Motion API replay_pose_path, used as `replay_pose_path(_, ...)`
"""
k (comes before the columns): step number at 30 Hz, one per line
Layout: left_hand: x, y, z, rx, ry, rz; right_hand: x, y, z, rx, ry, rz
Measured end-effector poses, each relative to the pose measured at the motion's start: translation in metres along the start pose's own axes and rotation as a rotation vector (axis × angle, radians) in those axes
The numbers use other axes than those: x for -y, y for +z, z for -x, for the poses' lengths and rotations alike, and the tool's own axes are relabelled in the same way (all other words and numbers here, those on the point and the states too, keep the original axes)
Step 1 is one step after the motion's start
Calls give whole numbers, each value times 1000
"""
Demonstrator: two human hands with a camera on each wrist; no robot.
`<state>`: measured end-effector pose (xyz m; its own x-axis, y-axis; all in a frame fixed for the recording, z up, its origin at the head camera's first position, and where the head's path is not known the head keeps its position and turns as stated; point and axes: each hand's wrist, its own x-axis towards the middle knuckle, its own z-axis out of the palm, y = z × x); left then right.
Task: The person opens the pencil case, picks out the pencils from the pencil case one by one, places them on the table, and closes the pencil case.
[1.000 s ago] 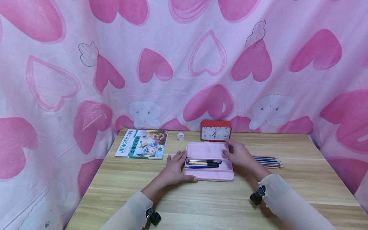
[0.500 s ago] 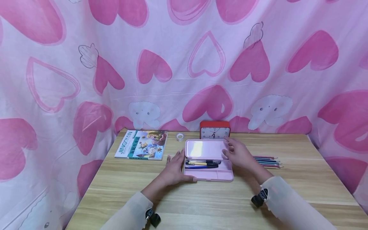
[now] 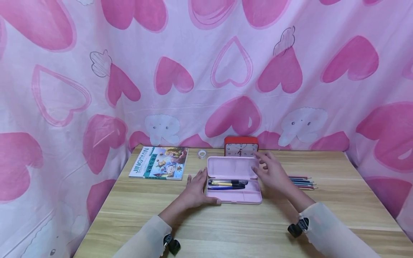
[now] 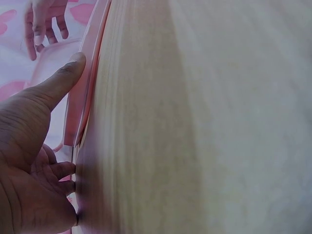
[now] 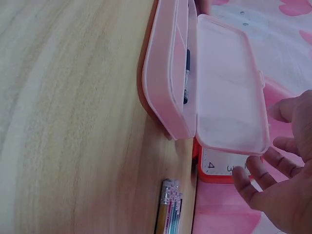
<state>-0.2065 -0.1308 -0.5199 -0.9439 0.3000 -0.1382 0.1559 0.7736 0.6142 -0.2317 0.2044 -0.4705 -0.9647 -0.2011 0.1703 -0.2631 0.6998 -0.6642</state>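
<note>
A pink plastic pencil case [image 3: 226,197] lies on the wooden table with its lid [image 3: 230,167] raised at the back. Several pens [image 3: 227,184] lie in its rear compartment; the front ones hold nothing visible. My left hand [image 3: 194,192] spans the case's left end, thumb on the front wall and fingers along the left side toward the back corner, holding it. Beside the lid's right edge is my right hand [image 3: 271,175], its fingers spread and loosely bent. In the right wrist view, a small gap shows between the lid and most fingers; whether one fingertip touches it I cannot tell.
A red clock [image 3: 241,147] stands right behind the lid. Several colored pencils [image 3: 302,182] lie right of the case, partly behind the right hand. A book [image 3: 159,163] and a roll of clear tape [image 3: 202,154] lie at the back left. A pink curtain [image 3: 206,71] hangs behind.
The lid has tilted up a little and now covers the clock's lower part. My right hand has let go of its edge and drawn slightly right. The left hand stays put.
</note>
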Motion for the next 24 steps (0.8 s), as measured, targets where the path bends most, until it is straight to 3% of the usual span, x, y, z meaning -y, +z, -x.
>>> replay_pose_path(5, 0, 0, 1, -2, 8, 3, 3, -4, 6, -28, -59, 2)
replay_pose_path(11, -1, 0, 1, -2, 11, -11, 3, -7, 12, -7, -133, -13)
replay_pose_path(24, 0, -2, 1, 12, 37, -17, -3, -11, 18, 309, -223, -62)
